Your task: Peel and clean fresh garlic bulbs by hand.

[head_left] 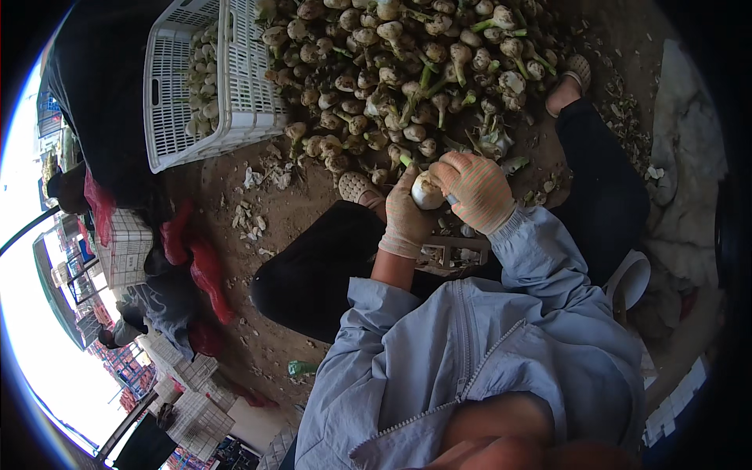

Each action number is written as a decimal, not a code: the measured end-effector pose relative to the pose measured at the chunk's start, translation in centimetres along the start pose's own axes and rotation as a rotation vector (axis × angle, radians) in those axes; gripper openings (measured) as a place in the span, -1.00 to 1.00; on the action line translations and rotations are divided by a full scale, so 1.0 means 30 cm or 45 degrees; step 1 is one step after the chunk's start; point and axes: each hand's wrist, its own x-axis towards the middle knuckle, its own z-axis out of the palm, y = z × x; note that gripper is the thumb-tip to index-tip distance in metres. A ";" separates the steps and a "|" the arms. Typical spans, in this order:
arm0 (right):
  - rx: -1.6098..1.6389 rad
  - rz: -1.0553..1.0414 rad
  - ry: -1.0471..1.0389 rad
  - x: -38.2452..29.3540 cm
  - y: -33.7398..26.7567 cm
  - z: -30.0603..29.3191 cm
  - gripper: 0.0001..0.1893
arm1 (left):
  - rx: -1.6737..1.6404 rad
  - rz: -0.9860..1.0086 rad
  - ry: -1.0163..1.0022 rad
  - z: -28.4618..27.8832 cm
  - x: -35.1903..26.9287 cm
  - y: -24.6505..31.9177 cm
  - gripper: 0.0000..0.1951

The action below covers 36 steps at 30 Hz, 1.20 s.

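Observation:
My left hand (409,211), in a striped knit glove, holds a white garlic bulb (427,192) in front of my lap. Its green stem (405,160) sticks up past the thumb. My right hand (479,191), gloved the same way, is curled against the bulb's right side. A small metal blade (452,199) shows below its fingers; the handle is hidden in the palm. Just beyond both hands spreads a large heap of soil-stained garlic bulbs (364,88), many with short stems.
A white plastic crate (252,114) with paler bulbs inside stands left of the heap. Garlic skins (249,222) litter the dirt floor. Red mesh sacks (207,276), stacked white crates (197,420) and other people (161,305) are at the left. A pale sheet (681,147) lies right.

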 end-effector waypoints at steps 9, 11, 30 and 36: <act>-0.149 -0.192 -0.078 0.025 -0.062 0.014 -0.57 | -0.120 -0.129 0.081 0.010 -0.058 0.043 -0.66; -0.212 -0.202 -0.139 0.024 -0.067 0.007 -0.57 | -0.135 -0.111 0.108 0.027 -0.063 0.033 -0.67; 0.052 -0.031 -0.011 0.016 -0.150 -0.090 -0.82 | 0.047 0.042 -0.045 0.035 -0.092 -0.025 -0.72; -0.086 -0.486 -0.025 0.004 -0.185 -0.136 -0.76 | 0.036 0.027 -0.136 0.013 -0.089 -0.016 -0.74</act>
